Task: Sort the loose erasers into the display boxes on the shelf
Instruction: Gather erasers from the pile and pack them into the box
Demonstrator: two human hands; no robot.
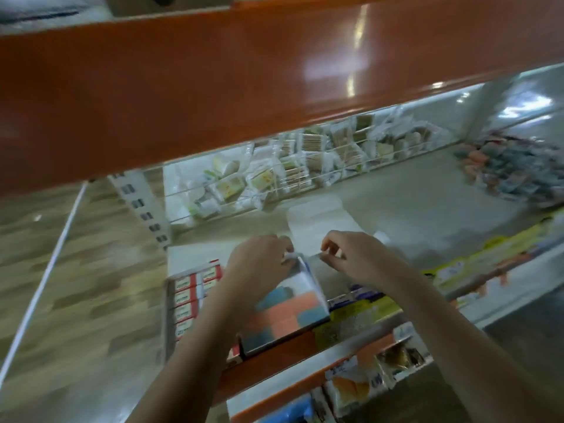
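Head view, blurred by motion, shows both hands at the rear rim of a display box (287, 312) low in the centre of the frame, standing at the front of the shelf (412, 209). Inside it lie orange and blue erasers (282, 315). Left of it sits a box of red-and-white packs (195, 288).

The left hand (259, 257) has its grip closed on the box's white back flap; the right hand (357, 254) pinches the other corner with curled fingers. Whether either also holds a loose eraser I cannot tell.

The step looks like squaring or opening the box. Done well, I judge, it means pulling both corners evenly, keeping the base flat so the erasers don't spill forward over the shelf edge.
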